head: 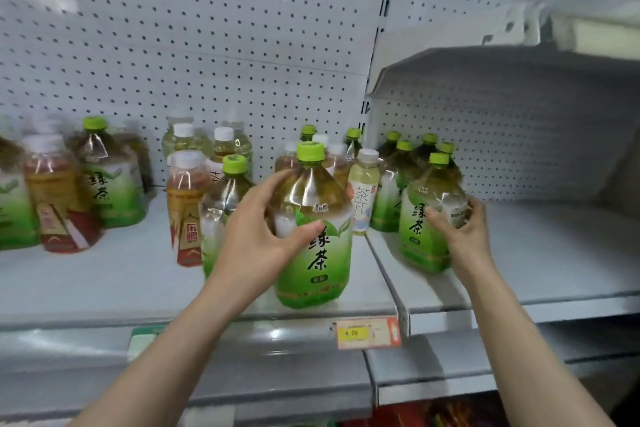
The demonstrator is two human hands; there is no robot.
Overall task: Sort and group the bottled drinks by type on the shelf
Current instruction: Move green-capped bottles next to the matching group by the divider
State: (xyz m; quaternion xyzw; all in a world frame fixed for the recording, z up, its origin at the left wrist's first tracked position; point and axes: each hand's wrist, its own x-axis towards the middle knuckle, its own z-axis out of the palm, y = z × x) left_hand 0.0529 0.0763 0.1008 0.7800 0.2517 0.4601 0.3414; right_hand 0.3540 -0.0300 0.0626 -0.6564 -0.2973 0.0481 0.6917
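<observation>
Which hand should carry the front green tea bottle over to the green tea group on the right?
Left. The left hand grips the front bottle, thumb across its label, so it can probably carry it over. The right hand is busy holding the right bottle.

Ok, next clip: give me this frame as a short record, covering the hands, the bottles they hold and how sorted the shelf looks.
left hand: grips the front green tea bottle, upright near the shelf edge
right hand: fingers curled round the right green tea bottle, in front of the green-capped group
left section: red-label bottles, white-capped bottles and green tea mixed
sorting: unfinished
price tag: on the shelf front
</observation>
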